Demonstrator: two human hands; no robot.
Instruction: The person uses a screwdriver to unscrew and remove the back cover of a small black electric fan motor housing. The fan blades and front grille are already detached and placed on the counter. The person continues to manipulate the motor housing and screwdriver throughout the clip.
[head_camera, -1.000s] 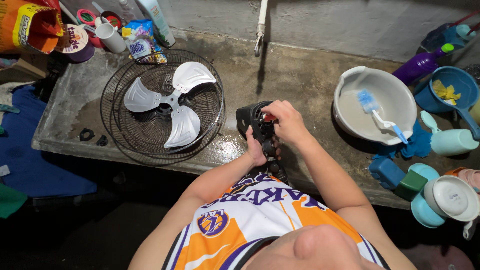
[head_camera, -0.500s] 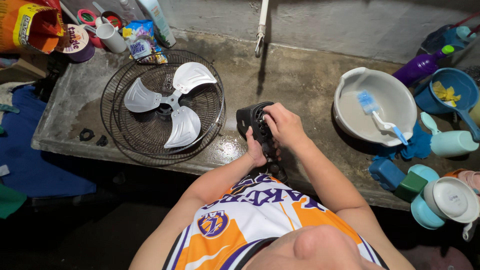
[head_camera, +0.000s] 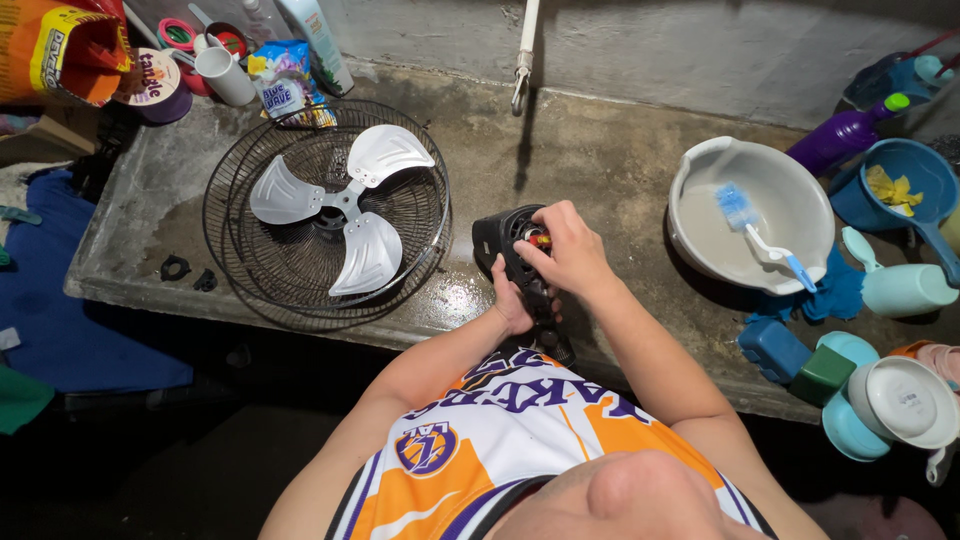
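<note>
Still, almost nothing has moved: our left hand holds the fan motor on the tabletop, right hand fingers pinching its top.

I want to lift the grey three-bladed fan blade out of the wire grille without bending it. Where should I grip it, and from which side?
Probably by the central hub of the grey three-bladed fan blade, coming straight down from above. It lies flat inside the round black wire grille, whose raised rim blocks a sideways approach, and the thin blades look easier to bend than the hub.
</note>
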